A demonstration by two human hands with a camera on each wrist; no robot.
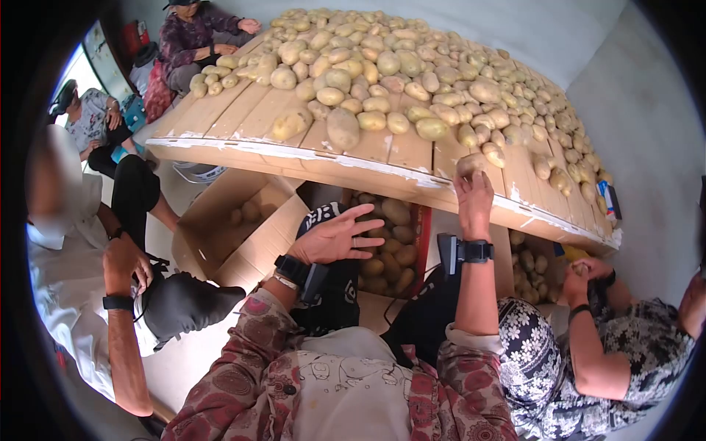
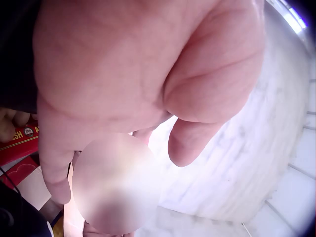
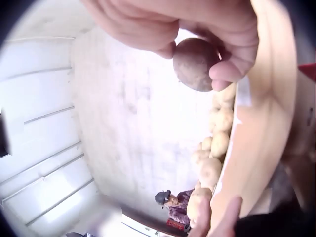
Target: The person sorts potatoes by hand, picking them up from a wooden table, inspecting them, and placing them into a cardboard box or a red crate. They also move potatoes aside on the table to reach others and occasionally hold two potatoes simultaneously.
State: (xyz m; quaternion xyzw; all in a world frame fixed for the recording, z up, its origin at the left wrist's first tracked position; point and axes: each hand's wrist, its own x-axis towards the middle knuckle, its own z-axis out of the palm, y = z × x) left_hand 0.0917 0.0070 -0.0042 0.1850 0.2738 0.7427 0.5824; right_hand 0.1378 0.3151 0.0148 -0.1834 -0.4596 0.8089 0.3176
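My right hand (image 1: 474, 197) is raised at the front edge of a board-topped table (image 1: 309, 153), pinching a potato (image 1: 468, 165) between thumb and fingertips. In the right wrist view this potato (image 3: 196, 65) looks round and brownish. Several loose potatoes (image 1: 343, 128) lie along the near edge, in front of a large heap. My left hand (image 1: 340, 234) hangs in the air below the table edge, its fingers spread and nothing in it. The left wrist view shows the bare palm (image 2: 113, 64) of that hand.
A cardboard box (image 1: 272, 257) with a few potatoes stands to the left below the table. A box of potatoes (image 1: 397, 268) sits between my knees, another (image 1: 528, 275) to the right. People sit close on both sides.
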